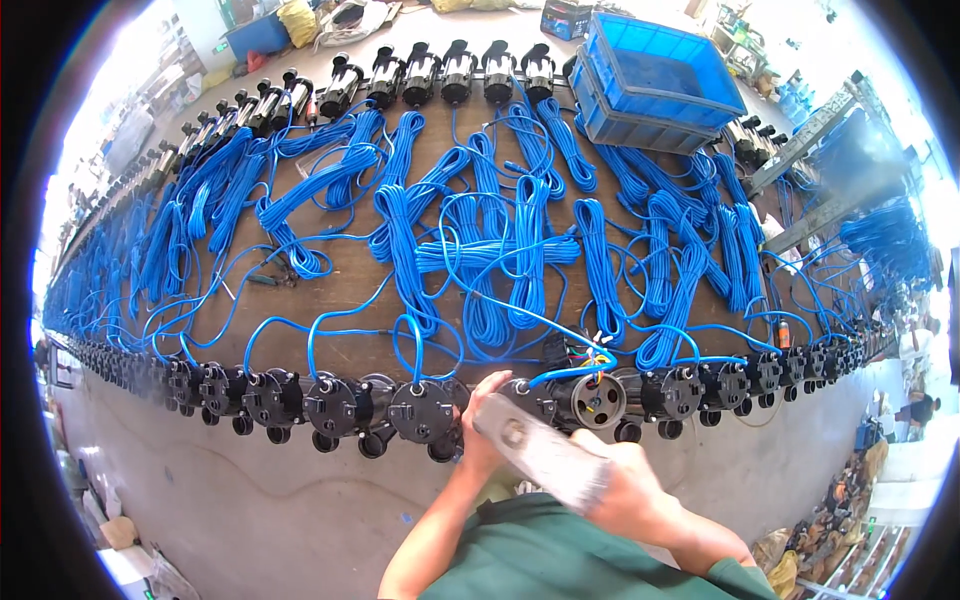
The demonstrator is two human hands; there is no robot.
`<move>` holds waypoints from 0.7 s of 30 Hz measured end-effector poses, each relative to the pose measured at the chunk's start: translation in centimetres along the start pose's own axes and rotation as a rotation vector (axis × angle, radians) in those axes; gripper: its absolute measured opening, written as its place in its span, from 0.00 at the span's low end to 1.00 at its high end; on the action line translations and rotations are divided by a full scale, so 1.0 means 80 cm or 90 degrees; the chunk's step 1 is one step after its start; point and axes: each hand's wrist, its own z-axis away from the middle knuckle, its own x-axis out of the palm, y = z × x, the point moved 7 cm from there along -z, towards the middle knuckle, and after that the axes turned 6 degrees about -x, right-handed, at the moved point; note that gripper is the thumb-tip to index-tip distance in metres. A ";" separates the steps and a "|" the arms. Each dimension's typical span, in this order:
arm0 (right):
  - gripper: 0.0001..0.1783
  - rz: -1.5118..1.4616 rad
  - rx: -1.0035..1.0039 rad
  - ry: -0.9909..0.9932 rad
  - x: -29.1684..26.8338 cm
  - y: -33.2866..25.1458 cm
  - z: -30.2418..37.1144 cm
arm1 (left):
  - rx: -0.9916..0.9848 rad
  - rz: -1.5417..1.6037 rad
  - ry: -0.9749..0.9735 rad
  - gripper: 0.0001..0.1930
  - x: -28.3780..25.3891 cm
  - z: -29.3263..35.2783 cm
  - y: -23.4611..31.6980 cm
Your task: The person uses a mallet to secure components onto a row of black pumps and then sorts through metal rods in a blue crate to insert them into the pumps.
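My right hand (630, 495) is closed round one end of a long grey-white block-shaped tool (545, 455) with a round mark near its far end. The tool is blurred and slants up to the left, over the near edge of the table. At its far end, my left hand (482, 440) reaches up with its fingers against the side of a black pump (528, 398); the tool hides part of that hand. Just right stands an uncapped pump (598, 400), its round metal end showing and several coloured wires (590, 355) loose above it. A capped black pump (422, 412) stands to the left.
Rows of black pumps line the near edge and the far edge (458, 75) of the brown table (345, 352). Coiled blue cables (530, 250) cover its middle. Stacked blue crates (655, 80) stand at the back right. Pliers (262, 280) lie on the left.
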 end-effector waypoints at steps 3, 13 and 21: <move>0.23 0.122 0.127 -0.120 0.064 0.051 -0.024 | -0.037 0.105 -0.009 0.43 0.004 0.000 -0.007; 0.14 -0.157 0.155 0.092 -0.008 0.062 0.037 | 0.021 -0.194 0.024 0.57 -0.006 0.032 0.042; 0.15 -0.371 0.292 0.194 0.044 0.160 0.084 | -0.421 -0.091 -0.190 0.27 0.046 0.130 -0.152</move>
